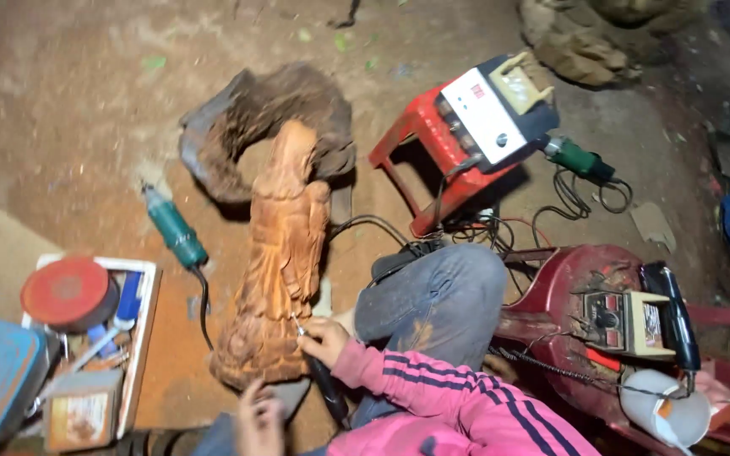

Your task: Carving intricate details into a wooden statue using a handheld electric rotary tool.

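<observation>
The wooden carving (pixel 285 262) lies on the dirt floor with its long axis running away from the person, head end far, broad base near, tilted slightly to the right at the top. The right hand (pixel 324 339) sits at the carving's lower right flank, fingers closed around a dark pen-like rotary tool (pixel 328 390) whose tip touches the wood just above the base. The left hand (pixel 259 418) is just below the base, at the near end; whether it grips the wood or only steadies it I cannot tell, as the fingers are partly cut off by the frame. Of the two, the right one is the closer to the carved surface. Right of the carving is the person's bent knee in jeans (pixel 433 300), nearly touching it. Left of the carving lies a green-handled grinder (pixel 175 230), its cord trailing towards the base, and further left a tray (pixel 147 312) with a red disc (pixel 67 292) and small tools. Beyond the head end rests a rough dark stump piece (pixel 247 127); right of that, a red stool (pixel 433 160) carrying a white-faced power unit (pixel 487 105).
</observation>
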